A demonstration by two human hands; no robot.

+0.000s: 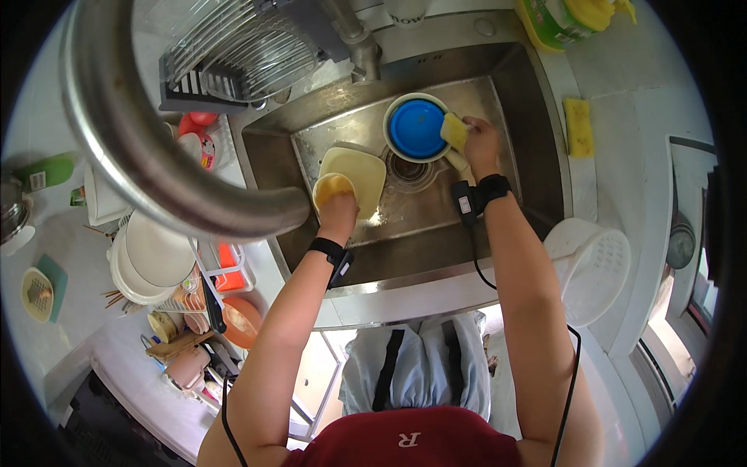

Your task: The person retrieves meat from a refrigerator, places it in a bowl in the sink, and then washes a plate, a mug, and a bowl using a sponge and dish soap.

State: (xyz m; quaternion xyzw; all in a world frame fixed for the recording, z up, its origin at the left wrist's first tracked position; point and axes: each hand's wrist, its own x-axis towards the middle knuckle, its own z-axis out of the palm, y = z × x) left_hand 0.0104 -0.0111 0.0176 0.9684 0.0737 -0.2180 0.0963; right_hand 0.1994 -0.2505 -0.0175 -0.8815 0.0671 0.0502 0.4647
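Note:
Over the steel sink, my left hand grips a small round bowl with a yellow-orange inside. Beneath that bowl a pale yellow square dish lies on the sink floor. My right hand holds a yellow sponge against the right rim of a pale round pan or bowl, whose handle points down and right. A blue round bowl sits inside it. The sink drain shows partly below these vessels.
A large curved metal faucet spout crosses the left foreground. Dish racks and stacked white plates stand at the left, with a knife there. On the right are another sponge, a white strainer and a green bottle.

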